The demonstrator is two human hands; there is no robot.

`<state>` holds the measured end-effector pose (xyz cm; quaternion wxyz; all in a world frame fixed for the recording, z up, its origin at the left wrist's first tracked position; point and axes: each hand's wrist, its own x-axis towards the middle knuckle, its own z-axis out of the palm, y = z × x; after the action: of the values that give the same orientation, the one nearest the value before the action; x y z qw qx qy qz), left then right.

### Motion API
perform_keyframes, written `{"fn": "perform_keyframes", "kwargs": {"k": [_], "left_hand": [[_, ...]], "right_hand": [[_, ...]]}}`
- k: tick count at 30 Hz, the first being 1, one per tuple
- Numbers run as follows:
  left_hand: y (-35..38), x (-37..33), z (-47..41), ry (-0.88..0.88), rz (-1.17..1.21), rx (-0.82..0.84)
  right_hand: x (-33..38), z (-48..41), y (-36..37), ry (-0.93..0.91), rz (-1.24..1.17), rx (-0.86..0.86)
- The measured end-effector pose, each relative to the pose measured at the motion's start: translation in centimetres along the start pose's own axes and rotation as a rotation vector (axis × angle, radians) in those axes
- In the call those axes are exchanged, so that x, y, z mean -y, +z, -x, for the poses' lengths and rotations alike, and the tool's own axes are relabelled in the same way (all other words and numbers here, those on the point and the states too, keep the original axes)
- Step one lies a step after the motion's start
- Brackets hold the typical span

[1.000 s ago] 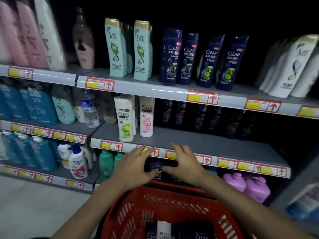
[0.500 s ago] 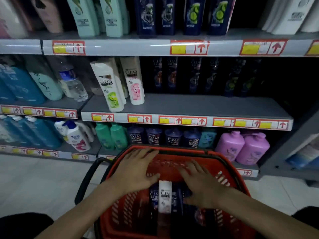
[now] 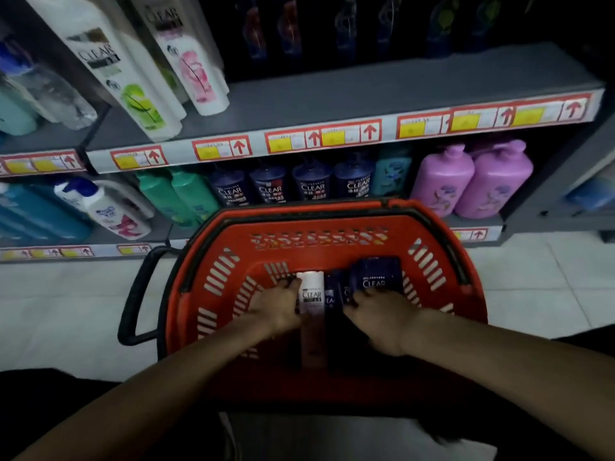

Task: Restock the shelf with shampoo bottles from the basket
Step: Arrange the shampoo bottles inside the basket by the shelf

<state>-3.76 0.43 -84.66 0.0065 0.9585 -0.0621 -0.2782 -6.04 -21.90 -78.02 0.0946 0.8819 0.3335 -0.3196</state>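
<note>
A red basket point(image 3: 319, 224) stands on the floor in front of the shelves. A white CLEAR shampoo bottle point(image 3: 312, 294) lies inside it, next to several dark blue CLEAR bottles point(image 3: 374, 279). My left hand point(image 3: 276, 309) is down in the basket, its fingers curled against the white bottle's left side. My right hand point(image 3: 382, 322) curls its fingertips onto a dark blue bottle just right of the white one. Both thumbs are hidden. The grey middle shelf point(image 3: 349, 94) above holds two white CLEAR bottles point(image 3: 133, 78) at its left.
Dark bottles stand in shadow at the back of the middle shelf. The bottom shelf holds green bottles point(image 3: 179, 194), dark CLEAR tubs point(image 3: 312, 186) and pink jugs point(image 3: 472, 181). A black basket handle point(image 3: 136, 294) sticks out left over the white tiled floor.
The view has tilted down toward the basket. Both hands came down from the shelf edge into the basket and now close on bottles lying there.
</note>
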Motion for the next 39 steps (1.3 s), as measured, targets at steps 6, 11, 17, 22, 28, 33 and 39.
{"fn": "perform_keyframes", "kwargs": {"k": [6,11,17,22,28,33,39], "left_hand": [[3.1,-1.8,-4.0,-0.226,0.288,0.054],[4.5,-3.2,-5.6,-0.357,0.491,-0.031],[4.9,-3.9,-6.4,-0.544,0.672,-0.02],[4.6,-3.0,-6.2,-0.572,0.791,0.021],[3.9,-1.5,-5.3,-0.557,0.931,-0.04],[2.0,0.1,-1.9,-0.454,0.975,-0.064],[-4.4,2.6,3.3,-0.197,1.089,-0.184]], "right_hand": [[-0.7,-0.7,-0.6,0.022,0.044,-0.045],[-0.9,-1.5,0.3,0.012,0.066,0.017],[-1.0,-1.6,0.3,0.018,0.048,0.037],[-1.0,-1.2,0.1,0.025,0.043,0.034],[-0.8,-0.7,-0.4,0.015,0.057,0.033],[-0.5,-0.6,-0.8,0.009,0.043,0.07],[-0.1,-0.5,-4.5,0.016,-0.035,-0.005]]}}
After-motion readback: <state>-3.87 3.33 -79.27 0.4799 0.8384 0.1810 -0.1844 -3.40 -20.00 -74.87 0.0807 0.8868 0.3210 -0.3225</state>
